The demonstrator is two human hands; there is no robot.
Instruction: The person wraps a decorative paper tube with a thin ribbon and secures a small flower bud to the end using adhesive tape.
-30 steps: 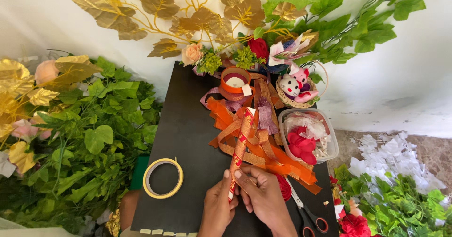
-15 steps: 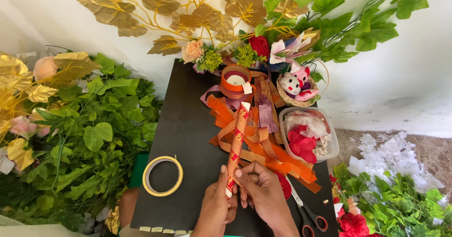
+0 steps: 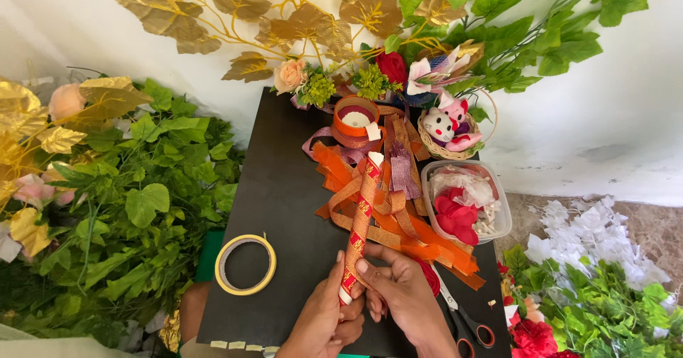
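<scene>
Both hands grip the lower end of a slim rod wrapped in red-and-gold patterned ribbon. The left hand [image 3: 324, 322] closes around the rod's base from below, fingers curled on it. The right hand [image 3: 402, 294] closes on the rod just above, thumb and fingertips pinched against the wrap. The ribbon-wrapped rod [image 3: 361, 223] points away from the hands, tilted slightly right, its white uncovered tip lying over the ribbon pile.

The step in hand appears to be wrapping: the covering reaches nearly the whole length, and the pinch at the lower end suggests the ribbon is being tightened or fixed there. The next move likely calls for keeping tension on the wrap with one hand while the other frees itself to secure the end.

Left of the hands, apart from them, a roll of yellow tape [image 3: 245, 263] lies flat on the black table [image 3: 284, 187]. Just right of the right hand lie scissors [image 3: 462, 322] with red-lined handles. Beyond the hands, under the rod, a loose pile of orange ribbon strips [image 3: 420, 237] spreads. Farther out stands an orange ribbon spool [image 3: 356, 120]. To the right of the pile sits a clear plastic container [image 3: 466, 201] of red and white petals; beyond it, a small wicker basket [image 3: 452, 141] holds a plush toy. Artificial green and gold foliage surrounds the table.
</scene>
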